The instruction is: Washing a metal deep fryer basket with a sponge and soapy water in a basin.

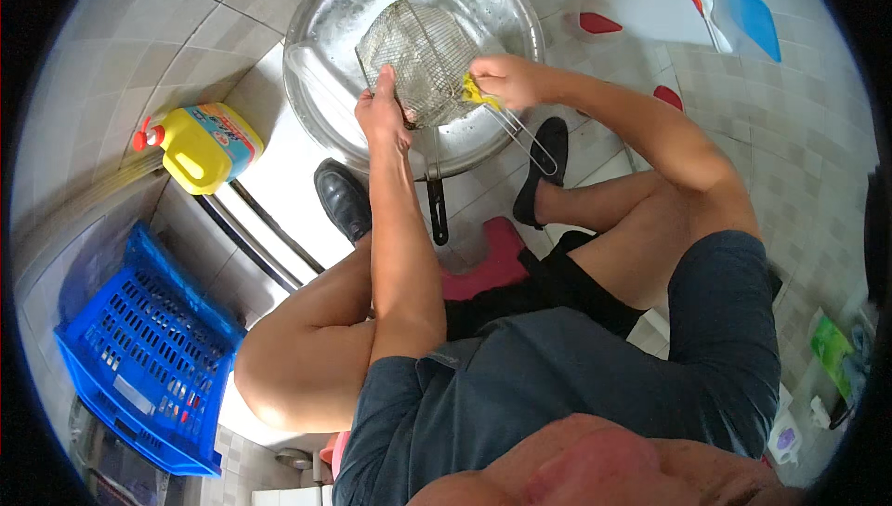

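A wire mesh frying basket [418,60] is tilted over a wide round metal basin [310,112]. My left hand [385,112] grips the basket's near left rim, thumb on top. In my right hand [509,81] is a crumpled yellow cloth or scrubber [477,90], pressed at the basket's right edge by the base of its looped wire handle [540,147]. Wet metal with droplets or suds shows inside the basin. A utensil with a black handle [437,212] rests across the basin's near rim, its far end hidden beneath the basket.
A yellow pump jug [212,147] stands left of the basin. At the lower left is a blue plastic crate [150,366]. A pink-red stool [491,262] is beneath me, and my shoes [343,199] flank the basin's near side. Tiled walls surround the floor.
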Demonstrator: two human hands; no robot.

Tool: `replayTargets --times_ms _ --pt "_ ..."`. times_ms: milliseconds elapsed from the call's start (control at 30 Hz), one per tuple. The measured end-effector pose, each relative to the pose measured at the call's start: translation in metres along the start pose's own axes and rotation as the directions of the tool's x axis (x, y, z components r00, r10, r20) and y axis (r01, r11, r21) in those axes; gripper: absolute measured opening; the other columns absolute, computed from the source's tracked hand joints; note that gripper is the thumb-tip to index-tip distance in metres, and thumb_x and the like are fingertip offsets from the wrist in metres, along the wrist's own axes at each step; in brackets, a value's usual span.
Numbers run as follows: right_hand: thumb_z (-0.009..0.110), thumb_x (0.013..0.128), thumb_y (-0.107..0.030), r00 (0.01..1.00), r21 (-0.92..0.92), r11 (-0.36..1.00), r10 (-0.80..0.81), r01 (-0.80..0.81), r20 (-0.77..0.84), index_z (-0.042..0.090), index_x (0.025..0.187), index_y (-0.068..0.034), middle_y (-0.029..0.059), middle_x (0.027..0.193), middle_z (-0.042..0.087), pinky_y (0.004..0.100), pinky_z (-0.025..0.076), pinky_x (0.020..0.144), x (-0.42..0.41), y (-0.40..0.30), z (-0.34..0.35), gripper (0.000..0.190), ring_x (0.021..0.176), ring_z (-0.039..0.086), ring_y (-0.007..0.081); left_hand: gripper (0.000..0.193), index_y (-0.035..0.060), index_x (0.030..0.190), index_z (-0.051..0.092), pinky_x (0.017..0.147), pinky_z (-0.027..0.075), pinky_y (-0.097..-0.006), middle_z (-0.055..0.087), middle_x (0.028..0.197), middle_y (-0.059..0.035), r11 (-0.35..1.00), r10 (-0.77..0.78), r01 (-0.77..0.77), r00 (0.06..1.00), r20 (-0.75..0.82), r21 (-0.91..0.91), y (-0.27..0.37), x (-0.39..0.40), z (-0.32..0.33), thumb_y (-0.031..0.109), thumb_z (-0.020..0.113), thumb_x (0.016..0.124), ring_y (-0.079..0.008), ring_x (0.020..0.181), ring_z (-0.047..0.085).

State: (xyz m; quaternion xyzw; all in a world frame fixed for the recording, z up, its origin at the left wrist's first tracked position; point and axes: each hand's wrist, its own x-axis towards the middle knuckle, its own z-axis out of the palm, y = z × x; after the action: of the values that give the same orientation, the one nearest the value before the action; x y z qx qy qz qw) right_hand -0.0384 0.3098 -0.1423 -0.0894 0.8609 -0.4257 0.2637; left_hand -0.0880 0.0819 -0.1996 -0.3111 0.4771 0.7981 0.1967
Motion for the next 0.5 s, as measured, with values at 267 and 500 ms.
replayTargets --times_ms 267,500 --pt "0.046 0.100 -0.018 0.949 0.860 0.436 0.276 -0.265 0.152 0.052 0.125 -0.007 0.0028 0.084 0.058 0.0264 0.034 0.046 -0.013 0.005 -0.048 0.028 0.050 0.042 0.0108 0.069 -0.0172 0.122 0.045 0.046 0.048 -0.0318 0.064 0.088 -0.0174 0.957 -0.062 0.062 0.998 -0.006 0.282 0.020 -0.014 0.005 0.032 0.079 0.086 -0.0194 0.065 0.061" --pt "0.047 0.099 -0.016 0.881 0.784 0.605 0.436 -0.135 -0.185 0.058 0.113 0.001 0.0078 0.086 0.055 0.0328 0.048 0.059 0.026 0.047 -0.057 0.025 0.072 0.061 0.0187 0.090 -0.0254 0.134 0.033 0.044 0.045 -0.0283 0.064 0.098 -0.0227 0.907 0.006 0.001 1.000 -0.016 0.420 0.035 -0.011 -0.003 0.037 0.077 0.087 -0.0181 0.060 0.059"
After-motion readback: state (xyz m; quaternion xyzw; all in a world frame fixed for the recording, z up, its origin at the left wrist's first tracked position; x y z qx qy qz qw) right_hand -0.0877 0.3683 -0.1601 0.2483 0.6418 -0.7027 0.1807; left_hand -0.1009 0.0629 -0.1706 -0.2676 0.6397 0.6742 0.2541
